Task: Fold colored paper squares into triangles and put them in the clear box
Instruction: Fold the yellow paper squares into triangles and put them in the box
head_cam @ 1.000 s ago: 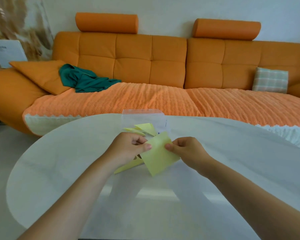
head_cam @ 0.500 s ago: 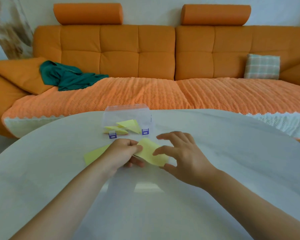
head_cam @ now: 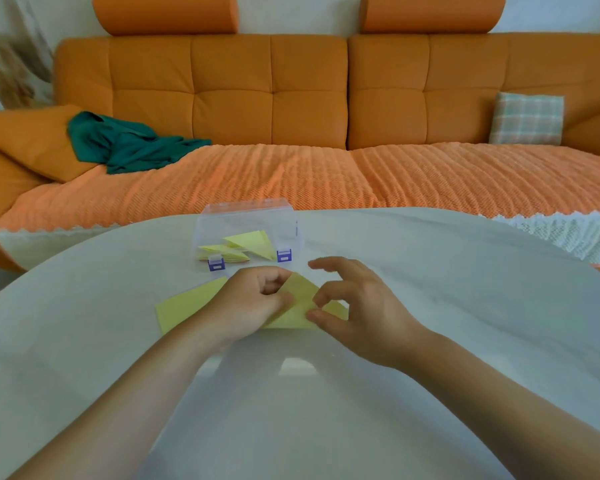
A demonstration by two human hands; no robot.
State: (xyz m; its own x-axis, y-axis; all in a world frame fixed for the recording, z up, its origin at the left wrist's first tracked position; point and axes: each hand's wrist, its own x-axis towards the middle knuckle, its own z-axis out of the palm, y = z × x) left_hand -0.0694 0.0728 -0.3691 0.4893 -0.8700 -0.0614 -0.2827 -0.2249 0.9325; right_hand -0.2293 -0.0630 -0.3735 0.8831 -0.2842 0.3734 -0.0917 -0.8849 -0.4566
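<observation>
Now the sheet (head_cam: pixel 297 308) lies on the table (head_cam: pixel 447 299), just in front of the box (head_cam: pixel 246 220). One second ago both hands held it in the air as a flat square. Half a second ago it was down on the table with the right fingers spread over it. At this moment it shows a diagonal fold with one layer over the other, so the triangle is formed but probably not yet creased flat.

Left hand (head_cam: pixel 253 303): fingers curled, thumb set on the upper layer, grasping the sheet at its left side. Right hand (head_cam: pixel 364 317): thumb and bent forefinger pinch the sheet near its right corner, and the other fingers are raised and spread.

Status: several yellow triangles (head_cam: pixel 243 247) already lie inside the box. A spare sheet (head_cam: pixel 187 303) lies flat on the table, partly under the left wrist, not yet folded. Judged next step: press the crease, then move the triangle into the box.

Markings: no brand or writing is legible. Each of the two purple latches (head_cam: pixel 284 255) on the box front carries a small white panel, with no lettering that can be read.
</observation>
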